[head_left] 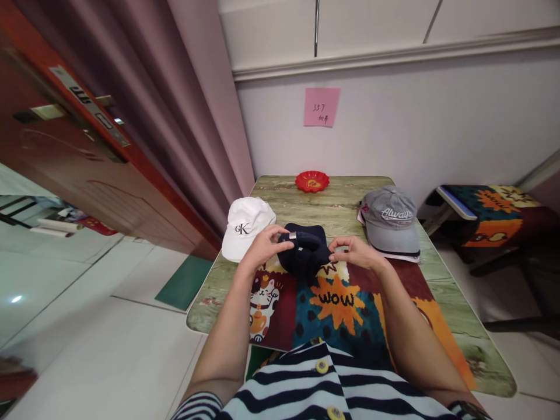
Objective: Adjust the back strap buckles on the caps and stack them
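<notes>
"Navy-blue fabric cap (305, 249), is it, in the middle there between both hands?"

"Yes, over the green wood-grain table (273, 189). I can't tell from here whether it rests on anything or is held up."

"How are the hands?"

"Apart, one on each side. The left hand (265, 248) has its fingers and thumb closed on the cap, right by a small shiny metal piece (292, 236). The right hand (355, 254) pinches its other edge."

"And around it?"

"A white fabric cap with dark letters (248, 224) sits just beside the left hand. A grey fabric cap reading 'Always' (390, 214) lies past the right one, something pale pink showing under it."

"That bright cloth?"

"A multicoloured cloth with 'WOW' on an orange burst (336, 298), spread on the near part. Towards the wall there's a red scalloped dish (312, 181)."
</notes>
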